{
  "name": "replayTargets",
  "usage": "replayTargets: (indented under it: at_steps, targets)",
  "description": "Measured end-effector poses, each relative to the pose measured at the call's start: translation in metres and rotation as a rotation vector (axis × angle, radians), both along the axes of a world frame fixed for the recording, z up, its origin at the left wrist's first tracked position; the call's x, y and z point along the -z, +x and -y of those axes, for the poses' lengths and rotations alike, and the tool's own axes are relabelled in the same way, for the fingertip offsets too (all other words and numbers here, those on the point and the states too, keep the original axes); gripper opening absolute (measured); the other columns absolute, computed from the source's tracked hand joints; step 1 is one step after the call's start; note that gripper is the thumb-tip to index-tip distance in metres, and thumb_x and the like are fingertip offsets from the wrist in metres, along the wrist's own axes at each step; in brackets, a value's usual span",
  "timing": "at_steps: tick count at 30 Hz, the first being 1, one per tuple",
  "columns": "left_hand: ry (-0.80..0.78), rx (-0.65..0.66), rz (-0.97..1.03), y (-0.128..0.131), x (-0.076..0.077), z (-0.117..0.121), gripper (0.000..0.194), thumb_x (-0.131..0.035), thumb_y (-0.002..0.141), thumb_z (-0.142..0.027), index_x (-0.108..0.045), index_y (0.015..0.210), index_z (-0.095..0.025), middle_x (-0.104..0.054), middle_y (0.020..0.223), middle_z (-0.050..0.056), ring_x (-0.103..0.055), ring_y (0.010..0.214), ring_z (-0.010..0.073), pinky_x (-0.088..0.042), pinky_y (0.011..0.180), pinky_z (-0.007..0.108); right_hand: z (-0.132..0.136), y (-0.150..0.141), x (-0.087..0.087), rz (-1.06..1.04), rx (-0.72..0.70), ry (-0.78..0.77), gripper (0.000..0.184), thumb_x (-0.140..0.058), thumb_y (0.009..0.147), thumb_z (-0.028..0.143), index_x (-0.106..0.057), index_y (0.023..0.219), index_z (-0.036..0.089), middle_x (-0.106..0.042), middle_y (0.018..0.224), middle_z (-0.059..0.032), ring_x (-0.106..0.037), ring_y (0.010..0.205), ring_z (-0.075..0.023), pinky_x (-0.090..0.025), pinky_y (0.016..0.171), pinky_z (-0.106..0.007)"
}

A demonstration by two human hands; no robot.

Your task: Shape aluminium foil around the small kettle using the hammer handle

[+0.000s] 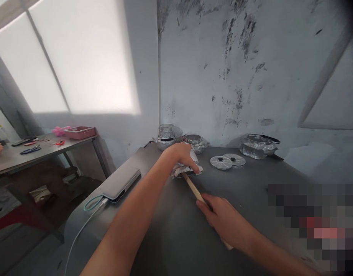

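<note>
My right hand [219, 214] is closed round a long pale wooden handle [192, 186], which slants from near my wrist up to a bundle in the middle of the table. The bundle is a crumpled whitish, silvery wrapping [180, 169] with a dark flat edge beneath it; its kind is not clear. Over its top bends my left hand [182, 153], gripping it with thumb and curled fingers, so much of it is hidden. The far end of the handle meets the bundle's near side.
Behind my left hand stand stacked metal strainers [166, 132] and a foil-wrapped pan [193, 141]. Two round lids [221, 162] lie to the right, before another wrapped pot [255, 147]. A power bank [121, 184] with a cable lies left. A side table holds a pink basket [80, 132] and pliers [30, 150].
</note>
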State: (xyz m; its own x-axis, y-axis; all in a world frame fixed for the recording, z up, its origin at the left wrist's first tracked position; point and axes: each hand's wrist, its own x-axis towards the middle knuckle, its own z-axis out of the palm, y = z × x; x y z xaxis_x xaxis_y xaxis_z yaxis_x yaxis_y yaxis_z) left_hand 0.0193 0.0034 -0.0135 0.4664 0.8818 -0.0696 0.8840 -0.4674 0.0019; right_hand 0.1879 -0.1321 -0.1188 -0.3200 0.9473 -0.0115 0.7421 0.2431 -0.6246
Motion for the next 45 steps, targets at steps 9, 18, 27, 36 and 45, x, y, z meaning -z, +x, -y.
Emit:
replayTargets:
  at_steps: [9, 18, 27, 36, 45]
  targets:
    - [-0.007, 0.002, -0.01, -0.0005, 0.0011, -0.0035, 0.117, -0.065, 0.047, -0.079, -0.033, 0.142, -0.019, -0.042, 0.141, 0.014, -0.047, 0.12, 0.0346, -0.046, 0.087, 0.036, 0.0006, -0.0013, -0.0058, 0.009, 0.009, 0.034, 0.041, -0.033, 0.093, 0.049, -0.047, 0.068, 0.02, -0.054, 0.061, 0.0004, -0.048, 0.052, -0.0105, -0.03, 0.048, -0.023]
    - [-0.027, -0.013, -0.003, -0.0019, -0.0004, -0.0025, 0.119, -0.063, 0.045, -0.082, -0.032, 0.142, -0.02, -0.041, 0.142, 0.014, -0.048, 0.119, 0.0362, -0.048, 0.085, 0.035, 0.0002, 0.0, -0.0025, -0.026, 0.01, 0.067, 0.043, -0.03, 0.094, 0.052, -0.046, 0.069, 0.02, -0.052, 0.06, 0.0019, -0.045, 0.051, -0.0096, -0.029, 0.047, -0.022]
    - [-0.005, -0.016, 0.007, -0.0019, 0.0018, -0.0031, 0.121, -0.061, 0.041, -0.086, -0.036, 0.139, -0.021, -0.045, 0.139, 0.013, -0.051, 0.116, 0.0352, -0.048, 0.082, 0.033, -0.001, 0.0006, -0.0041, 0.029, 0.005, 0.006, 0.041, -0.034, 0.093, 0.05, -0.048, 0.068, 0.02, -0.056, 0.062, -0.0004, -0.049, 0.053, -0.0107, -0.03, 0.048, -0.022]
    - [-0.004, -0.009, -0.005, -0.0058, 0.0014, -0.0065, 0.119, -0.062, 0.045, -0.083, -0.032, 0.142, -0.021, -0.042, 0.142, 0.013, -0.046, 0.12, 0.0354, -0.044, 0.088, 0.033, -0.0004, 0.0004, -0.0021, 0.017, -0.005, 0.044, 0.042, -0.031, 0.094, 0.05, -0.049, 0.07, 0.02, -0.057, 0.063, 0.0005, -0.05, 0.054, -0.011, -0.031, 0.049, -0.022]
    - [-0.017, -0.026, 0.017, -0.0046, -0.0011, -0.0036, 0.123, -0.062, 0.04, -0.085, -0.035, 0.141, -0.02, -0.045, 0.139, 0.013, -0.049, 0.117, 0.0353, -0.048, 0.082, 0.035, 0.0024, -0.0014, -0.0028, -0.05, -0.004, 0.039, 0.041, -0.031, 0.094, 0.051, -0.046, 0.07, 0.02, -0.053, 0.06, 0.0021, -0.045, 0.051, -0.0097, -0.028, 0.047, -0.022]
